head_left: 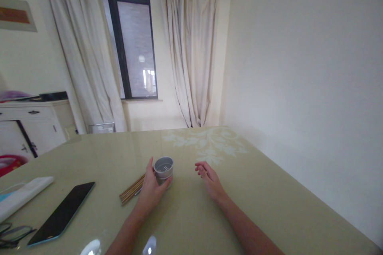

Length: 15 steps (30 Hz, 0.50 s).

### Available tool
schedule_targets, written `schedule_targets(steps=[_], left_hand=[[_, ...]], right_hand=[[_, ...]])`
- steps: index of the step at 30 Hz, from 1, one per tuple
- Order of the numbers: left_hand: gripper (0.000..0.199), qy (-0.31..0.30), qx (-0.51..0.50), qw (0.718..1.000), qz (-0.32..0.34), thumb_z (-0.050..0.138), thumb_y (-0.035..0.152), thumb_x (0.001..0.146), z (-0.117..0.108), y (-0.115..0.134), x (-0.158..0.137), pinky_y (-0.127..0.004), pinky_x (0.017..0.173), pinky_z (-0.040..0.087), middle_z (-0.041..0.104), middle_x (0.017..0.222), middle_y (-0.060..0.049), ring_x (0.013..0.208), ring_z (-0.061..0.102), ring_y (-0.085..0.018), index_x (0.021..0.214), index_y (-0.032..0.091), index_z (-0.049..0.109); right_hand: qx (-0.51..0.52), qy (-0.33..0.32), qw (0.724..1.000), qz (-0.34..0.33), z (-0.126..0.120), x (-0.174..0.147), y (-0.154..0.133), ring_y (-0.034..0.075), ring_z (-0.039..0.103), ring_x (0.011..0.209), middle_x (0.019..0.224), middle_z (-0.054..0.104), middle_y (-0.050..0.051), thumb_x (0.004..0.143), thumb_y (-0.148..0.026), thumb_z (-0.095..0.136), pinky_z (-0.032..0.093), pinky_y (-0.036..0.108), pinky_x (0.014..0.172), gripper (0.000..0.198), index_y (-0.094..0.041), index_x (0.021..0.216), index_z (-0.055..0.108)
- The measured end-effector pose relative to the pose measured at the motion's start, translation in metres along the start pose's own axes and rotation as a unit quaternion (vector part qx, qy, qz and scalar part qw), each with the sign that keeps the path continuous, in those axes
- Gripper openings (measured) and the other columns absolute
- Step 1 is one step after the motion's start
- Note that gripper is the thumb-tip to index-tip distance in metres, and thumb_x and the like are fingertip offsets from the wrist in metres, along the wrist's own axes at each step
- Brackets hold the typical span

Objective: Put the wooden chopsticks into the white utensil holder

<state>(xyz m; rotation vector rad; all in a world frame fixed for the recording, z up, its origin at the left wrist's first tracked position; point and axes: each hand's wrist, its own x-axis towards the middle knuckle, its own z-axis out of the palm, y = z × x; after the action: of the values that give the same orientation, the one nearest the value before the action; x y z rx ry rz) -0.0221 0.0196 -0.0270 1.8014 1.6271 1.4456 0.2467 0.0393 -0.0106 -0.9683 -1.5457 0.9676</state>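
At the far left edge of the table [269, 191] lie a pair of glasses [13, 234], a white folded cloth [24, 195] and a dark phone [62, 212], screen up. At 9 o'clock from the left hand [151, 191], a bundle of chopsticks [131, 194] lies slanted, its near end hidden behind the hand. The left grip is grasping a small grey cup [163, 169] with holes in its bottom, tipped toward the camera, thumb on its left side. At 3 o'clock from the cup, clearly apart, the right hand [209, 179] rests on the table, grip released, fingers loosely curled, holding nothing.
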Motion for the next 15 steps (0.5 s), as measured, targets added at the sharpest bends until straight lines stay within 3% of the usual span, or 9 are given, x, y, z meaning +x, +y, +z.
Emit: schedule_targets(steps=[2, 4, 6, 8, 10, 12, 15], left_hand=[[0.118, 0.014, 0.018, 1.000, 0.013, 0.077, 0.052, 0.079, -0.001, 0.000, 0.000, -0.061, 0.118, 0.043, 0.050, 0.153, -0.020, 0.138, 0.058, -0.035, 0.163, 0.023, 0.000], [0.117, 0.058, 0.053, 0.996, 0.037, 0.080, 0.056, 0.075, -0.003, 0.005, -0.001, -0.063, 0.117, 0.044, 0.041, 0.158, -0.020, 0.139, 0.053, -0.039, 0.162, 0.026, 0.007], [0.098, 0.123, 0.079, 0.986, 0.074, 0.076, 0.059, 0.078, -0.004, 0.014, -0.004, -0.061, 0.112, 0.048, 0.044, 0.151, -0.019, 0.132, 0.055, -0.039, 0.153, 0.022, 0.025], [0.064, 0.184, 0.084, 0.971, 0.127, 0.070, 0.056, 0.085, -0.005, 0.025, -0.009, -0.056, 0.102, 0.053, 0.054, 0.130, -0.016, 0.118, 0.059, -0.035, 0.131, 0.021, 0.043], [0.032, 0.205, 0.080, 0.959, 0.176, 0.064, 0.048, 0.092, -0.007, 0.035, -0.014, -0.048, 0.090, 0.055, 0.055, 0.104, -0.008, 0.102, 0.060, -0.029, 0.103, 0.025, 0.045], [0.028, 0.195, 0.080, 0.958, 0.194, 0.059, 0.041, 0.096, -0.008, 0.042, -0.016, -0.040, 0.079, 0.054, 0.049, 0.086, -0.001, 0.086, 0.058, -0.023, 0.086, 0.029, 0.036], [0.030, 0.223, 0.094, 0.958, 0.155, 0.056, 0.046, 0.097, -0.009, 0.041, -0.013, -0.039, 0.076, 0.052, 0.046, 0.084, 0.001, 0.080, 0.054, -0.023, 0.085, 0.029, 0.035]], right_hand=[[-0.039, 0.048, 0.998, -0.021, -0.005, 0.001, -0.001, 0.023, 0.056, 0.080, 0.083, 0.062, 0.003, 0.095, -0.076, 0.052, 0.043, 0.034, 0.075, 0.053, -0.025, 0.091, 0.064], [-0.087, 0.104, 0.990, -0.032, -0.010, 0.004, 0.000, 0.021, 0.048, 0.069, 0.071, 0.050, -0.001, 0.096, -0.075, 0.050, 0.038, 0.033, 0.067, 0.053, -0.026, 0.076, 0.052], [-0.127, 0.149, 0.980, -0.030, -0.015, 0.006, 0.004, 0.020, 0.042, 0.064, 0.064, 0.041, -0.003, 0.095, -0.074, 0.050, 0.035, 0.032, 0.063, 0.054, -0.027, 0.069, 0.041], [-0.149, 0.174, 0.973, -0.024, -0.017, 0.008, 0.009, 0.019, 0.038, 0.060, 0.061, 0.036, -0.003, 0.093, -0.073, 0.052, 0.032, 0.033, 0.060, 0.056, -0.028, 0.064, 0.034], [-0.157, 0.183, 0.970, -0.021, -0.018, 0.010, 0.013, 0.018, 0.034, 0.058, 0.058, 0.032, -0.004, 0.091, -0.072, 0.054, 0.030, 0.033, 0.059, 0.059, -0.028, 0.059, 0.030], [-0.164, 0.187, 0.968, -0.017, -0.017, 0.012, 0.016, 0.018, 0.030, 0.056, 0.055, 0.028, -0.004, 0.088, -0.071, 0.056, 0.029, 0.034, 0.059, 0.061, -0.029, 0.056, 0.026], [-0.170, 0.190, 0.967, -0.007, -0.017, 0.015, 0.017, 0.019, 0.028, 0.055, 0.054, 0.024, -0.003, 0.086, -0.068, 0.056, 0.028, 0.034, 0.059, 0.061, -0.029, 0.052, 0.024]])
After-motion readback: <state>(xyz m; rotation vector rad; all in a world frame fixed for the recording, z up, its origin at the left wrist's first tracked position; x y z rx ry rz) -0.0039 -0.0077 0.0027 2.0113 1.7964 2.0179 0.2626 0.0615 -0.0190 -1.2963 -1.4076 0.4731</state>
